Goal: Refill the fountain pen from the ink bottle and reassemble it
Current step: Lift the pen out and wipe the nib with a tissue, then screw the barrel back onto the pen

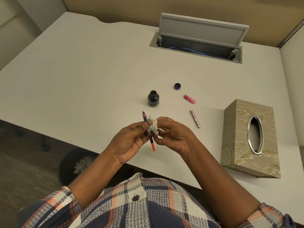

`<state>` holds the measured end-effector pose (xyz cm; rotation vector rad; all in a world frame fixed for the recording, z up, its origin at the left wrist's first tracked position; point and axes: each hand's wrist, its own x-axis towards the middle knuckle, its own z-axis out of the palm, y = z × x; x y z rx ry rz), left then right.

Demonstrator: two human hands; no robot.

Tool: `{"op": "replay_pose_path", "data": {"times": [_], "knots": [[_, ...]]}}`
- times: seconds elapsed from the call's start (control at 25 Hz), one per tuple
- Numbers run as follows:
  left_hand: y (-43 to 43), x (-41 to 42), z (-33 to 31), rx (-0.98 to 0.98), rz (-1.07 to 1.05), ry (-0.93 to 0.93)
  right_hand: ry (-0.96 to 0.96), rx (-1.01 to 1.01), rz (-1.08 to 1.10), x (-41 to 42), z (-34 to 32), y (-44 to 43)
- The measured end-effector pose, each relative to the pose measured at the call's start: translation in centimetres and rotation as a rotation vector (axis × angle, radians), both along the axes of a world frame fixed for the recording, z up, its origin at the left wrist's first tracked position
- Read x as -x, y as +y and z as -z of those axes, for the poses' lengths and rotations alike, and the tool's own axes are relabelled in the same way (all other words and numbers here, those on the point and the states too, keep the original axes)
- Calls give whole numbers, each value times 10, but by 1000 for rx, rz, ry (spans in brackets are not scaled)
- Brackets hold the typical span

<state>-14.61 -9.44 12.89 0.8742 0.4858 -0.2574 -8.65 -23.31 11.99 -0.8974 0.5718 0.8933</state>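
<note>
Ink bottle (153, 98) left of cap (177, 86)

text: none legible | labels: none | numbers: none | signs: none

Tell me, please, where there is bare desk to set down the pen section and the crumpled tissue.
The desk lies bare left of the ink bottle, up to the near edge. It is crowded to the right: bottle cap, pink cap, barrel and tissue box.
</note>
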Motion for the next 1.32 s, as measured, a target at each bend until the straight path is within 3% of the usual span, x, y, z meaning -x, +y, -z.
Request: {"op": "replay_pose_path", "data": {"times": [0.4,0.56,0.64,0.76,0.84,0.92,1.0,1.16,1.24,1.32], "knots": [[1,0,3,36,-61,28,-7,-3,-42,-2,-7,2],[4,-2,4,162,-156,36,22,-8,92,-9,-1,-6],[5,-4,5,218,-184,26,-120,194,192,-16,9,-16],[8,-6,7,284,-234,-4,-573,903,215,-30,42,-42],[10,-8,8,349,-267,-33,-736,1339,38,-35,68,-61],[13,-9,9,381,-289,-43,-726,1520,-169,-36,88,-71],[14,-13,10,400,-328,-34,-735,1557,-221,-35,102,-75],[17,-19,7,440,-383,-45,-773,1552,-55,-36,110,-81],[21,-16,5,447,-417,-57,-749,1451,32,-32,104,-80],[30,-15,2,465,-470,-67,-777,1227,84,-24,81,-66]]}}
